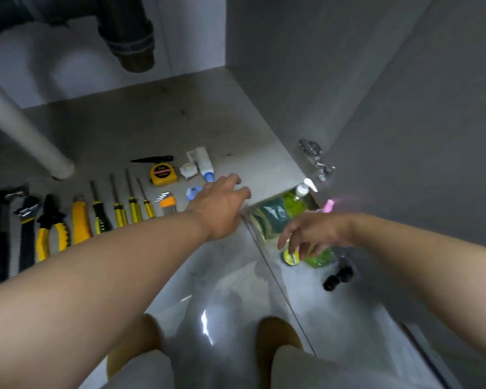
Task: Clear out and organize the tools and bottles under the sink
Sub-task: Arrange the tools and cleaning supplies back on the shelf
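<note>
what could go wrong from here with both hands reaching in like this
1. The right hand hovers, fingers spread, over a green bottle packed close to the pump bottle and pink sprayer; a loose grab might topple the neighbours.
2. The left hand sits by a small blue item and the hex keys near the front edge of the cabinet floor; a careless sweep could knock them off.

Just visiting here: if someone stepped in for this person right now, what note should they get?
Left hand: open, empty, at the cabinet floor's front edge.
Right hand: open, over the green bottles on the room floor.
Done: tools lie in a row on the cabinet floor, tape measure behind them.
Left: green bottles and pouch not yet put in.
</note>
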Tool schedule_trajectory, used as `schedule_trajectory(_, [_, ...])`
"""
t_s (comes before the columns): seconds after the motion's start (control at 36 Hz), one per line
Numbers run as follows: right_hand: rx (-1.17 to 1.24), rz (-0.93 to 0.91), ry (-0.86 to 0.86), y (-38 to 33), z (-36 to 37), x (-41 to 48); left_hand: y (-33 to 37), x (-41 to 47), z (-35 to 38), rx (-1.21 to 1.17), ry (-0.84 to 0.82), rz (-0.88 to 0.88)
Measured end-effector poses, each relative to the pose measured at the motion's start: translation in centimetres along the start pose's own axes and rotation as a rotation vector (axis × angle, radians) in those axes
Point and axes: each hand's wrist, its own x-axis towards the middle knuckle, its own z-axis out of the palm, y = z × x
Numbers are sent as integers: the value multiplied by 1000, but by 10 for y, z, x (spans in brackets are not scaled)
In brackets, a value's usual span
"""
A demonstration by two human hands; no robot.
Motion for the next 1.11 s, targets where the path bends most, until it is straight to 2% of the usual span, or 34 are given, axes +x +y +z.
schedule_trajectory(0.06, [69, 110, -7, 42, 19, -8, 21, -1, 2, 9, -30, 97])
schedule_trajectory(0.14, [127, 289, 12, 100, 57, -5, 44, -4, 5, -24, -162, 189])
schedule_trajectory(0.28, [58, 321, 386, 164, 101, 17, 55, -12, 21, -34, -339, 255])
schedule_trajectory(0.39, [93, 339, 544, 177, 108, 37, 50, -18, 36, -54, -452, 245])
schedule_trajectory(0.56, [31, 395, 675, 171, 114, 61, 35, -22, 44, -45, -542, 191])
schedule_trajectory(0.64, [66, 332, 736, 158, 125, 58, 30, -25, 45, -9, -584, 193])
schedule_trajectory(0.69, [195, 255, 746, 147, 136, 53, 27, -27, 46, 15, -601, 196])
schedule_trajectory(0.75, [340, 147, 686, 136, 145, 48, 26, -29, 46, 18, -608, 198])
schedule_trajectory(0.83, [588, -94, 456, 112, 151, 39, 27, -31, 48, 4, -583, 209])
schedule_trajectory(0.92, [724, -243, 252, 86, 148, 31, 31, -33, 49, -61, -553, 200])
schedule_trajectory(1.03, [855, -314, 47, 60, 141, 31, 34, -33, 47, -138, -601, 108])
schedule_trajectory(1.11, [944, -311, -20, 54, 127, 35, 30, -32, 44, -166, -567, 50])
